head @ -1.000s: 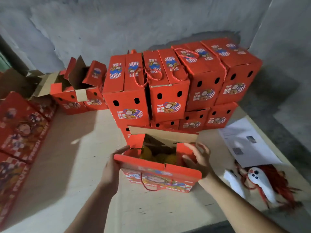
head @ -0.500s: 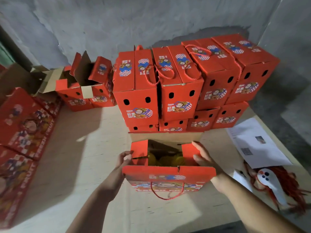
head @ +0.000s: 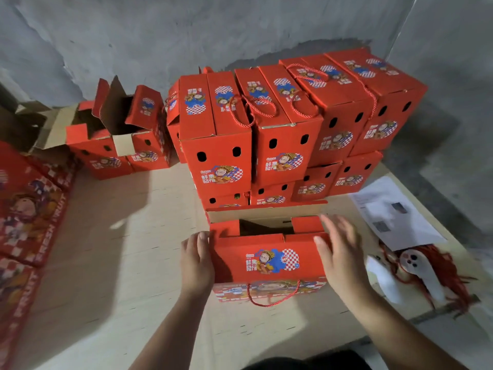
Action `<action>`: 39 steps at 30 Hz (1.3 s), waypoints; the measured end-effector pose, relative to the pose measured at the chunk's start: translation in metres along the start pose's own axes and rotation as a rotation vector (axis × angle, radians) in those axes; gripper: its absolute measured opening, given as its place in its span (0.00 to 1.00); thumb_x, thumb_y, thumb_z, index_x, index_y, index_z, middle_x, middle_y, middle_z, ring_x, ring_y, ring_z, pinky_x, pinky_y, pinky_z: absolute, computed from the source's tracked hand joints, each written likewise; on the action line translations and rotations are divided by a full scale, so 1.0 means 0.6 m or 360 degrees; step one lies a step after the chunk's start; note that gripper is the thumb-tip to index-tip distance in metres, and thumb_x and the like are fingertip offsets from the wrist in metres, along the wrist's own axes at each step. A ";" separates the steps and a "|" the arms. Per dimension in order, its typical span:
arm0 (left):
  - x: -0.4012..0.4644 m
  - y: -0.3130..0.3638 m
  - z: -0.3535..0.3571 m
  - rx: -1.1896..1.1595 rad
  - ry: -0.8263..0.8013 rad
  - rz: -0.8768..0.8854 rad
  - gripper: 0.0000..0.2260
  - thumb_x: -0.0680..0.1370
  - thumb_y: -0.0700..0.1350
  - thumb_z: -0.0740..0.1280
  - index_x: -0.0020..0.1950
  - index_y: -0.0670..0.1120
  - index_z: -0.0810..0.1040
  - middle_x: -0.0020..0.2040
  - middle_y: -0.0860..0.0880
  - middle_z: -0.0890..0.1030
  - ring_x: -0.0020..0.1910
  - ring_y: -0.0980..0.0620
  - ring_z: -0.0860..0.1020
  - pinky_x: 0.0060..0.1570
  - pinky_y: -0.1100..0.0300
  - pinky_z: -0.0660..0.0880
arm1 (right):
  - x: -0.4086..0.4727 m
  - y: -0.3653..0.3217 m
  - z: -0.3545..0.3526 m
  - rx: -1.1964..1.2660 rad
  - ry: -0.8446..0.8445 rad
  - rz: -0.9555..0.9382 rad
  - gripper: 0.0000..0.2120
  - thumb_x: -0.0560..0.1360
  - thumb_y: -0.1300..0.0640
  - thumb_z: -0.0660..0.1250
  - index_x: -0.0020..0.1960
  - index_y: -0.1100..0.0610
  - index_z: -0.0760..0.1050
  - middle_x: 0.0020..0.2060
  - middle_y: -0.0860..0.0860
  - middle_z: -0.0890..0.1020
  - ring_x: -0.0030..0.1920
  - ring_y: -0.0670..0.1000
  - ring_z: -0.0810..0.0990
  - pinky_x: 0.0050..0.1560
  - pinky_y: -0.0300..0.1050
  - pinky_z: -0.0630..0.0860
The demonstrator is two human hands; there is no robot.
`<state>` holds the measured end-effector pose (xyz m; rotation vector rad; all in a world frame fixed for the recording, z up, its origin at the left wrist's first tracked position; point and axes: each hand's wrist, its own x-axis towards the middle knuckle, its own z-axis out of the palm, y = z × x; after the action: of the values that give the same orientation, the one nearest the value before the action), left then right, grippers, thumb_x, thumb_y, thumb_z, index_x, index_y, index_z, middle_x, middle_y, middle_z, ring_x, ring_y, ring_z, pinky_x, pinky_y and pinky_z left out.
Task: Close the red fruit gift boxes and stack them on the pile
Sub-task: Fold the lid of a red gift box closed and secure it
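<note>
near flap down, far flap still up

grey wall backs the pile (head: 293, 124) at twelve o'clock. on the table (head: 128, 236), the box (head: 269, 260) sits at six o'clock, left hand (head: 197, 260) and right hand (head: 344, 257) flat-fingered against its ends. far flap and stacking remain.

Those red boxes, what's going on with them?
A person is closing a red box on the cardboard-covered table. The left hand lies flat against its left side and the right hand against its right. The near lid flap is folded over, the far flap still stands up and a gap remains. Behind it sits the pile of closed boxes, two layers high; open boxes wait at the back left.
</note>
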<state>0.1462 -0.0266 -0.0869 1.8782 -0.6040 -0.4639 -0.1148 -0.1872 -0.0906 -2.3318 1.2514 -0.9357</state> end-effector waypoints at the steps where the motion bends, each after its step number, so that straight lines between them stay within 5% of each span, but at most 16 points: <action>1: -0.002 0.001 0.002 0.0179 0.0103 0.0134 0.16 0.86 0.54 0.60 0.62 0.44 0.80 0.59 0.46 0.77 0.64 0.39 0.74 0.63 0.49 0.71 | -0.004 -0.004 0.008 -0.0144 -0.0067 -0.0159 0.18 0.84 0.55 0.62 0.72 0.55 0.76 0.70 0.54 0.74 0.70 0.55 0.73 0.68 0.55 0.74; 5: -0.033 -0.009 0.021 0.0899 0.0036 0.0845 0.12 0.81 0.52 0.65 0.56 0.46 0.82 0.58 0.48 0.81 0.57 0.42 0.76 0.57 0.47 0.71 | -0.021 -0.018 0.018 -0.0323 -0.0384 -0.0087 0.25 0.85 0.48 0.54 0.75 0.59 0.73 0.76 0.57 0.72 0.75 0.65 0.69 0.74 0.65 0.69; 8: -0.043 -0.008 0.031 0.1016 0.0038 0.0906 0.12 0.79 0.54 0.63 0.51 0.48 0.82 0.51 0.52 0.81 0.51 0.43 0.77 0.54 0.49 0.70 | -0.003 -0.028 0.006 -0.0226 -0.0373 0.0261 0.31 0.82 0.46 0.63 0.82 0.55 0.61 0.80 0.60 0.61 0.79 0.65 0.59 0.76 0.64 0.61; 11: -0.034 -0.007 0.033 0.1029 0.0059 0.0890 0.12 0.78 0.54 0.62 0.49 0.48 0.81 0.48 0.51 0.79 0.49 0.42 0.76 0.53 0.48 0.71 | 0.045 -0.040 -0.022 0.0146 -0.0270 0.0234 0.39 0.80 0.47 0.69 0.84 0.51 0.53 0.83 0.53 0.53 0.83 0.52 0.50 0.80 0.52 0.50; 13: -0.032 -0.008 0.035 0.1023 0.0055 0.0836 0.13 0.78 0.55 0.62 0.49 0.49 0.81 0.50 0.50 0.79 0.51 0.41 0.75 0.54 0.47 0.71 | 0.079 -0.049 -0.040 0.0254 -0.0264 0.0100 0.28 0.82 0.41 0.60 0.79 0.50 0.68 0.80 0.49 0.66 0.80 0.49 0.61 0.78 0.46 0.58; 15: -0.035 -0.009 0.036 0.0993 0.0096 0.0738 0.14 0.77 0.56 0.62 0.49 0.50 0.83 0.52 0.47 0.78 0.52 0.40 0.74 0.54 0.47 0.70 | 0.085 -0.058 -0.040 0.0198 -0.0338 0.0032 0.24 0.81 0.37 0.60 0.62 0.53 0.82 0.61 0.48 0.82 0.64 0.49 0.79 0.61 0.41 0.74; 17: -0.040 -0.010 0.037 0.0893 0.0126 0.0675 0.16 0.78 0.58 0.61 0.50 0.50 0.85 0.54 0.46 0.78 0.52 0.40 0.73 0.52 0.46 0.71 | 0.070 -0.056 -0.027 -0.0002 -0.0431 -0.0017 0.19 0.78 0.39 0.69 0.48 0.56 0.79 0.47 0.47 0.79 0.46 0.52 0.81 0.44 0.46 0.76; 20: -0.046 -0.012 0.026 0.0442 0.0151 0.0560 0.17 0.79 0.58 0.62 0.45 0.49 0.84 0.50 0.53 0.76 0.49 0.47 0.71 0.50 0.44 0.74 | 0.054 -0.040 -0.015 -0.0021 -0.0527 0.0007 0.19 0.75 0.40 0.72 0.53 0.55 0.78 0.54 0.45 0.74 0.48 0.50 0.80 0.43 0.47 0.77; 22: -0.044 -0.011 0.012 0.0175 0.0323 0.0463 0.14 0.78 0.59 0.65 0.41 0.49 0.77 0.45 0.56 0.74 0.46 0.50 0.72 0.48 0.43 0.74 | 0.060 -0.034 -0.016 -0.0098 -0.0673 -0.0034 0.29 0.74 0.33 0.68 0.67 0.50 0.76 0.66 0.45 0.72 0.60 0.49 0.78 0.54 0.48 0.80; 25: -0.014 0.004 -0.007 0.0448 0.0289 0.0637 0.18 0.76 0.62 0.68 0.53 0.49 0.77 0.54 0.53 0.77 0.53 0.50 0.73 0.55 0.50 0.71 | 0.081 -0.039 -0.018 -0.0493 -0.0816 -0.0181 0.39 0.72 0.25 0.59 0.77 0.44 0.69 0.76 0.43 0.69 0.72 0.49 0.72 0.64 0.51 0.77; 27: 0.027 0.024 -0.010 0.0928 -0.0189 0.0772 0.24 0.79 0.66 0.66 0.68 0.52 0.77 0.68 0.51 0.77 0.66 0.47 0.72 0.65 0.51 0.66 | 0.100 -0.050 -0.020 -0.0766 -0.0791 -0.0321 0.42 0.70 0.22 0.53 0.76 0.43 0.69 0.72 0.42 0.73 0.69 0.49 0.75 0.58 0.49 0.78; 30: 0.082 0.055 0.004 0.1539 -0.0780 0.0770 0.32 0.80 0.71 0.57 0.81 0.59 0.64 0.79 0.53 0.68 0.77 0.45 0.65 0.75 0.48 0.60 | 0.117 -0.057 -0.014 -0.1035 -0.0797 -0.0477 0.39 0.73 0.24 0.55 0.77 0.44 0.69 0.68 0.45 0.76 0.65 0.53 0.76 0.57 0.49 0.77; 34: 0.084 0.047 0.012 0.1961 -0.0669 0.0945 0.36 0.77 0.76 0.46 0.82 0.61 0.60 0.73 0.52 0.72 0.68 0.43 0.71 0.67 0.47 0.66 | 0.079 -0.052 0.004 -0.0931 -0.0716 -0.0428 0.35 0.77 0.32 0.62 0.81 0.46 0.65 0.65 0.54 0.75 0.62 0.59 0.72 0.62 0.55 0.75; 36: 0.077 0.034 0.011 0.1971 -0.0623 0.0988 0.40 0.75 0.77 0.40 0.82 0.60 0.59 0.72 0.52 0.71 0.67 0.44 0.71 0.66 0.49 0.66 | 0.066 -0.048 0.011 -0.0837 -0.0734 -0.0366 0.36 0.78 0.34 0.62 0.82 0.45 0.62 0.71 0.55 0.72 0.68 0.60 0.70 0.69 0.57 0.72; 39: 0.072 0.030 0.013 0.1820 -0.0654 0.0909 0.44 0.73 0.80 0.38 0.83 0.59 0.58 0.73 0.51 0.70 0.70 0.45 0.69 0.70 0.46 0.65 | 0.073 -0.046 0.014 -0.0845 -0.0895 -0.0321 0.36 0.81 0.34 0.57 0.84 0.43 0.50 0.83 0.57 0.54 0.80 0.62 0.56 0.80 0.60 0.58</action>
<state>0.1726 -0.0642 -0.0747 2.4875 -1.9146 -0.0877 -0.0748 -0.2084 -0.0641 -2.8703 1.1217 0.0582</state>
